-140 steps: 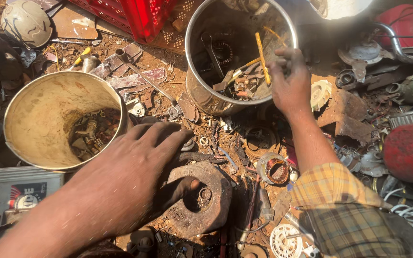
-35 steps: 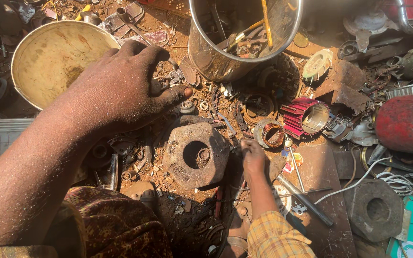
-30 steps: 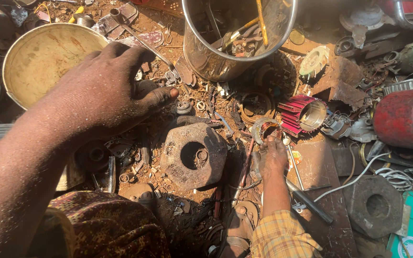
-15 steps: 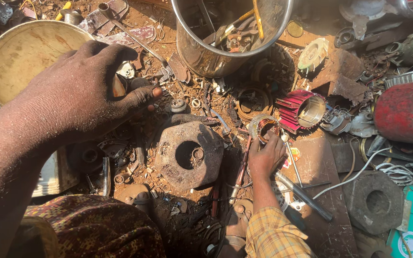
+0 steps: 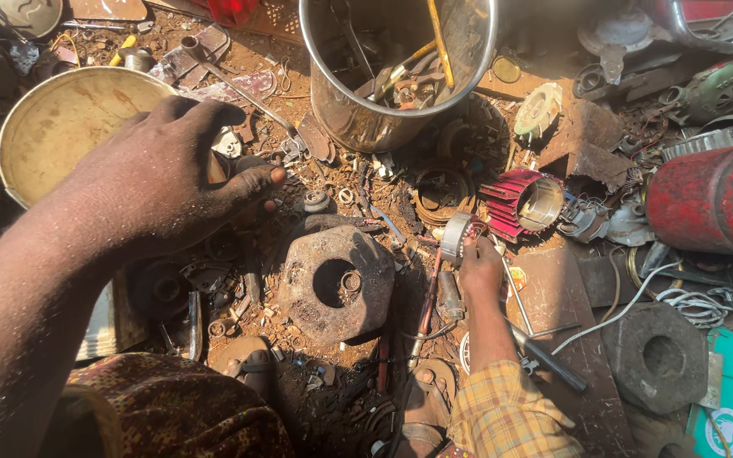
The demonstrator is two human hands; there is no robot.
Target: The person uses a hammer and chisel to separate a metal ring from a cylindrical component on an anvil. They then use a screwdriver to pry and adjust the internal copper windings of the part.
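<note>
Gripping the small grey metal ring (image 5: pixel 456 237) firmly, the right hand (image 5: pixel 479 270) has fingers clamped on it, while the left hand (image 5: pixel 167 174) rests spread, fingers apart, on rusty scrap (image 5: pixel 239 280).

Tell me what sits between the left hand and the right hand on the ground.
In the head view, a rusty round metal block with a centre hole lies between the left hand and the right hand, which grips a metal ring. Small washers and scrap surround it.

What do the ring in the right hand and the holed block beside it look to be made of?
Ring in the right hand: seemingly bare steel, its grey face glinting in sun. Holed block: probably cast iron, dull and brown with rust, with thick rough edges. Neither is certain by look alone.
</note>
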